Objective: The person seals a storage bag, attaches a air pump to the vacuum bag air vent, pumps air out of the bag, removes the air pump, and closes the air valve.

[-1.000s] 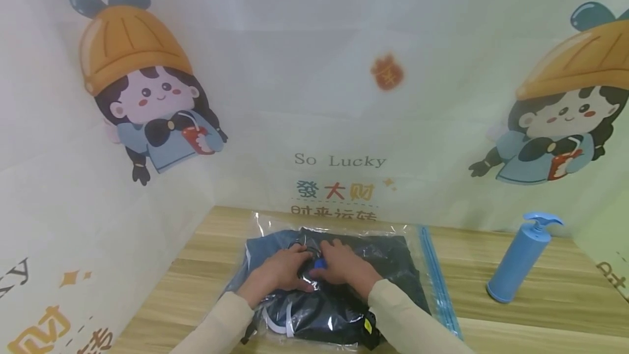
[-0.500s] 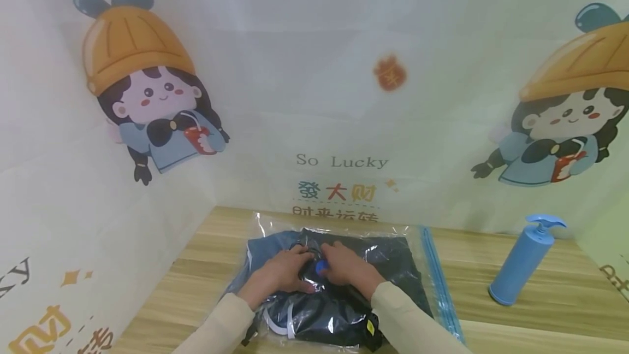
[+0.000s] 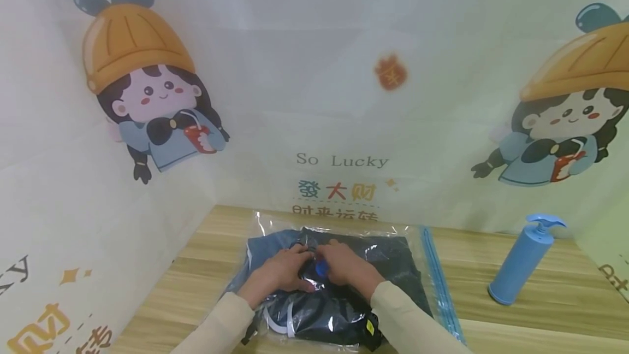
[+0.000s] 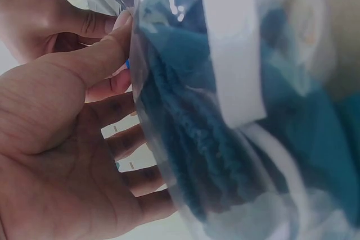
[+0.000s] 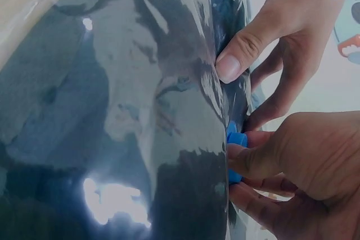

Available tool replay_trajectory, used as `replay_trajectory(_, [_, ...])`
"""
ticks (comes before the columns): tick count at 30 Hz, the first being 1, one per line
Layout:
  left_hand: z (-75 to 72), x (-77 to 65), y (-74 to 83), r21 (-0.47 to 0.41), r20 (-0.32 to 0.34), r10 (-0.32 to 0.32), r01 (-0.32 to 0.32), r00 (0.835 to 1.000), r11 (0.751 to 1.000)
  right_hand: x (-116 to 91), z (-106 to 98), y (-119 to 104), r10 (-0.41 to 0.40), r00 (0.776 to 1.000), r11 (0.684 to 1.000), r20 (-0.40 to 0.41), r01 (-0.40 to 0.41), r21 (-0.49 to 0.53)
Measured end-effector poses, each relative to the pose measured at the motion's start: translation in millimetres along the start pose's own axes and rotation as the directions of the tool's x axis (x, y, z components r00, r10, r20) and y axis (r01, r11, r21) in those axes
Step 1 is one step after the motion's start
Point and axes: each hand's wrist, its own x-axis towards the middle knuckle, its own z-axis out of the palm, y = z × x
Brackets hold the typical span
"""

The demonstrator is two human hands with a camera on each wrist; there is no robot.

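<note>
A clear plastic storage bag (image 3: 334, 310) packed with dark and blue clothing lies on the table. On its upper face is a round blue valve cap (image 3: 322, 269). My right hand (image 3: 350, 266) pinches this blue cap (image 5: 237, 140) between thumb and fingers, as the right wrist view shows. To the left of the cap, my left hand (image 3: 281, 273) rests on the bag with its fingers spread and its thumb pressing the plastic. In the left wrist view, the left hand (image 4: 67, 133) has its fingertips against the bag's side. The fingers partly cover the cap in the head view.
Upright on the wooden table (image 3: 472, 310) stands a blue hand pump (image 3: 522, 264), right of the bag. A blue zip strip (image 3: 439, 283) runs along the bag's right edge. A printed cloth backdrop (image 3: 275, 92) rises behind the table and at its sides.
My right hand's fingers have shifted around the blue cap; the thumb, earlier seen left of it, is now tucked out of sight in the head view. The left hand stays nearly in place.
</note>
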Motion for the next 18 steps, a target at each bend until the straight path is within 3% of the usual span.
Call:
replay_trajectory(7, [-1.1,0.7,1.7,-0.007,0.031,-0.052,0.052,0.998,0.999,0.7,-0.1,1.0,-0.021,1.000,1.000,-0.002,0.021,0.016])
replay_trajectory(18, [-2.0,-1.0,2.9,-0.021,0.030,-0.055,0.056,0.998,0.998,1.4,-0.3,2.2,-0.058,0.998,0.996,-0.027,0.060,0.061])
